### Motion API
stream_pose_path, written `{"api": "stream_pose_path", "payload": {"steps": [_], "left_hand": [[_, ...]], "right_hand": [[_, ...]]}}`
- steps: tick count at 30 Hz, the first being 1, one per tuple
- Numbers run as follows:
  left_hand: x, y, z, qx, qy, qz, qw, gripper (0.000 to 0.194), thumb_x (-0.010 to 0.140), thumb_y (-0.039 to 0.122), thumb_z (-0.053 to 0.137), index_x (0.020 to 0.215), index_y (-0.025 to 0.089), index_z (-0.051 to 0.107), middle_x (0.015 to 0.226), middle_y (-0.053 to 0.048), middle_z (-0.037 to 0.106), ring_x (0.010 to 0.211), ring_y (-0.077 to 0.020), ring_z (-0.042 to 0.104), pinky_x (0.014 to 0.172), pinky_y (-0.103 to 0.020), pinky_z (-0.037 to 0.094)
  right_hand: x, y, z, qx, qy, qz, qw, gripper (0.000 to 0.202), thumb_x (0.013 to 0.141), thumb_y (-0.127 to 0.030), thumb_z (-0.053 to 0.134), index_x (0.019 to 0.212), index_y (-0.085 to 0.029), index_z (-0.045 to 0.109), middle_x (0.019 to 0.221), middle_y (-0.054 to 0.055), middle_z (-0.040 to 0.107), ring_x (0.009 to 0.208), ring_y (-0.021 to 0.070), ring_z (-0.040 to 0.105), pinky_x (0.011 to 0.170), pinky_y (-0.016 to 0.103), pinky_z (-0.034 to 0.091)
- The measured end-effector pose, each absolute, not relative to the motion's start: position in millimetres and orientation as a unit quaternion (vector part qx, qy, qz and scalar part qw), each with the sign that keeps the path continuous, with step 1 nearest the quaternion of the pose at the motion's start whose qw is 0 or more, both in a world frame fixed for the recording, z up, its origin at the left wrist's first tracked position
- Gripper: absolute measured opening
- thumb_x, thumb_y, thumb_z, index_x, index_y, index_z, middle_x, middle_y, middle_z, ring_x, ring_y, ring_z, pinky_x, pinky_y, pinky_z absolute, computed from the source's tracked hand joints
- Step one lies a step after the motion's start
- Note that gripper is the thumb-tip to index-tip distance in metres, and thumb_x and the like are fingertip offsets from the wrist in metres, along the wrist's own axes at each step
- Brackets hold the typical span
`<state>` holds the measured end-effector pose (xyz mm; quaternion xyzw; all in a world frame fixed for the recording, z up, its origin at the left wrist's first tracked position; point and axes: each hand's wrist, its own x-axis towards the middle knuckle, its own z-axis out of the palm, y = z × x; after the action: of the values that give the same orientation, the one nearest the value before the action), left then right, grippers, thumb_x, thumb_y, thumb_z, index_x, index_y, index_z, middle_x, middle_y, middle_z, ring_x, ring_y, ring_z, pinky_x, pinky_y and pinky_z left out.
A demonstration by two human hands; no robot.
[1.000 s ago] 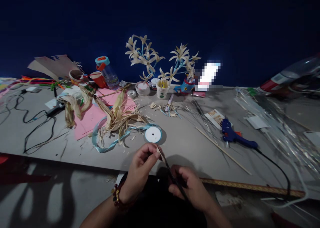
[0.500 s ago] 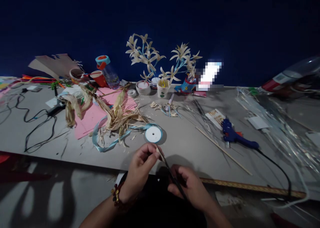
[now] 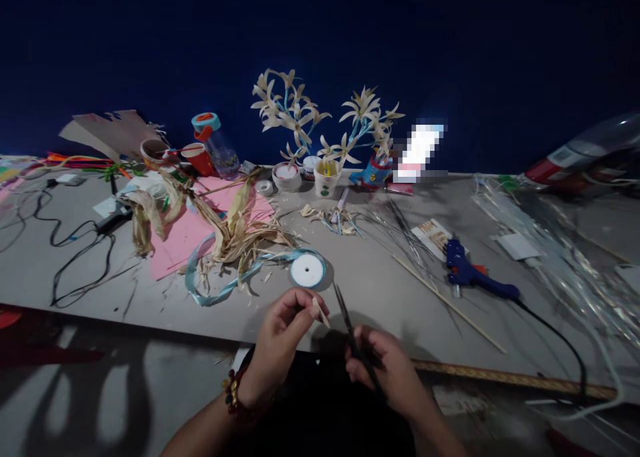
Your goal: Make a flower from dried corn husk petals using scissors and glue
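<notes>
At the table's front edge, my left hand (image 3: 290, 330) pinches a small pale pointed piece (image 3: 321, 311), which resembles a strip of corn husk. My right hand (image 3: 380, 360) is closed around dark scissors (image 3: 353, 333). Their blades point up and away from me, a little to the right of the pale piece and apart from it. Just beyond my left hand lies a white spool (image 3: 307, 270) of light blue ribbon (image 3: 220, 293), whose loose end curls leftward. A heap of dried corn husks (image 3: 235, 237) is left of the spool, partly over pink paper (image 3: 175, 243).
Husk flowers (image 3: 287, 103) on blue stems stand at the back beside a paper cup (image 3: 327, 180). To the right are a wooden stick (image 3: 450, 303), a blue glue gun (image 3: 475, 277) with its cord, and clear plastic strips (image 3: 565, 263). A black cable (image 3: 75, 263) loops at left.
My right hand has drawn the scissors away to the right, off the pale piece in my left hand. The left hand has stayed nearly in place.
</notes>
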<state>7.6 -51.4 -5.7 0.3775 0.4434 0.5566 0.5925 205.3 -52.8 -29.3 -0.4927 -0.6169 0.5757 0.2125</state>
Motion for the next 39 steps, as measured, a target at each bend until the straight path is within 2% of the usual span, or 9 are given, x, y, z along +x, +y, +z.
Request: {"api": "stream_pose_path", "payload": {"steps": [8, 11, 13, 16, 22, 25, 29, 33, 39], "left_hand": [[5.9, -52.1, -8.8, 0.38, 0.429, 0.561, 0.598, 0.013, 0.093, 0.025, 0.067, 0.083, 0.018, 0.063, 0.084, -0.002, 0.065, 0.08, -0.0139, 0.059, 0.079, -0.025, 0.046], [6.4, -52.1, -8.2, 0.382, 0.433, 0.554, 0.6, 0.014, 0.093, 0.026, 0.068, 0.083, 0.018, 0.064, 0.083, -0.002, 0.065, 0.08, -0.0146, 0.059, 0.079, -0.026, 0.046], [6.9, -52.0, -6.9, 0.38, 0.432, 0.552, 0.604, 0.015, 0.092, 0.027, 0.068, 0.081, 0.018, 0.064, 0.083, -0.002, 0.065, 0.08, -0.015, 0.059, 0.078, -0.026, 0.046], [7.6, -52.1, -4.4, 0.375, 0.433, 0.549, 0.608, 0.017, 0.091, 0.028, 0.069, 0.078, 0.018, 0.063, 0.081, -0.003, 0.065, 0.078, -0.0154, 0.059, 0.077, -0.026, 0.047], [7.7, -55.1, -0.8, 0.394, 0.45, 0.539, 0.593, 0.02, 0.091, 0.031, 0.068, 0.078, 0.017, 0.064, 0.076, -0.003, 0.064, 0.074, -0.016, 0.058, 0.074, -0.027, 0.047], [7.3, -55.8, -1.9, 0.4, 0.449, 0.54, 0.589, 0.019, 0.09, 0.032, 0.069, 0.079, 0.018, 0.065, 0.077, -0.002, 0.063, 0.075, -0.0157, 0.059, 0.074, -0.027, 0.047], [7.8, -55.1, -3.2, 0.415, 0.454, 0.536, 0.577, 0.02, 0.089, 0.033, 0.069, 0.078, 0.017, 0.065, 0.078, -0.003, 0.063, 0.075, -0.0165, 0.058, 0.073, -0.027, 0.047], [8.9, -54.9, 0.3, 0.453, 0.469, 0.519, 0.552, 0.02, 0.091, 0.033, 0.067, 0.079, 0.017, 0.064, 0.08, -0.003, 0.062, 0.077, -0.0175, 0.057, 0.074, -0.028, 0.045], [7.1, -57.1, 3.5, 0.495, 0.457, 0.517, 0.528, 0.017, 0.093, 0.028, 0.062, 0.079, 0.018, 0.062, 0.081, -0.003, 0.061, 0.08, -0.018, 0.057, 0.076, -0.029, 0.044]], "right_hand": [[252.8, -28.3, -30.3, -0.663, -0.73, 0.103, 0.132, 0.039, 0.087, -0.063, 0.057, 0.093, -0.025, 0.061, 0.072, 0.005, 0.073, 0.061, 0.0245, 0.068, 0.054, 0.029, 0.039], [263.4, -23.2, -32.6, -0.674, -0.736, 0.015, 0.06, 0.034, 0.09, -0.057, 0.056, 0.094, -0.023, 0.059, 0.07, 0.005, 0.072, 0.057, 0.0252, 0.068, 0.051, 0.029, 0.035], [267.1, -18.9, -32.3, -0.651, -0.758, 0.002, 0.041, 0.027, 0.091, -0.05, 0.057, 0.091, -0.023, 0.058, 0.079, 0.006, 0.072, 0.061, 0.0241, 0.069, 0.051, 0.029, 0.035], [270.1, -11.2, -29.4, -0.606, -0.794, 0.037, 0.035, 0.021, 0.088, -0.043, 0.06, 0.083, -0.023, 0.056, 0.091, 0.006, 0.07, 0.068, 0.0214, 0.07, 0.053, 0.028, 0.037], [279.0, -5.8, -26.3, -0.658, -0.744, 0.109, 0.039, 0.028, 0.085, -0.051, 0.065, 0.086, -0.025, 0.053, 0.082, 0.004, 0.073, 0.07, 0.0258, 0.072, 0.055, 0.029, 0.04], [281.5, -10.9, -25.4, -0.677, -0.703, 0.193, 0.1, 0.027, 0.086, -0.05, 0.064, 0.092, -0.026, 0.054, 0.081, 0.003, 0.073, 0.068, 0.0241, 0.07, 0.058, 0.03, 0.045], [264.2, -30.3, -16.6, -0.593, -0.669, 0.397, 0.21, 0.037, 0.087, -0.048, 0.065, 0.113, -0.024, 0.054, 0.084, 0.002, 0.068, 0.072, 0.019, 0.066, 0.067, 0.028, 0.051], [233.8, -53.1, -7.4, -0.488, -0.645, 0.553, 0.199, 0.034, 0.084, -0.044, 0.072, 0.106, -0.023, 0.056, 0.085, -0.001, 0.06, 0.071, 0.0144, 0.055, 0.065, 0.023, 0.046], [216.8, -60.1, -9.1, -0.46, -0.632, 0.59, 0.202, 0.037, 0.08, -0.049, 0.076, 0.095, -0.023, 0.054, 0.079, -0.004, 0.047, 0.067, 0.0128, 0.042, 0.06, 0.022, 0.039]]}}
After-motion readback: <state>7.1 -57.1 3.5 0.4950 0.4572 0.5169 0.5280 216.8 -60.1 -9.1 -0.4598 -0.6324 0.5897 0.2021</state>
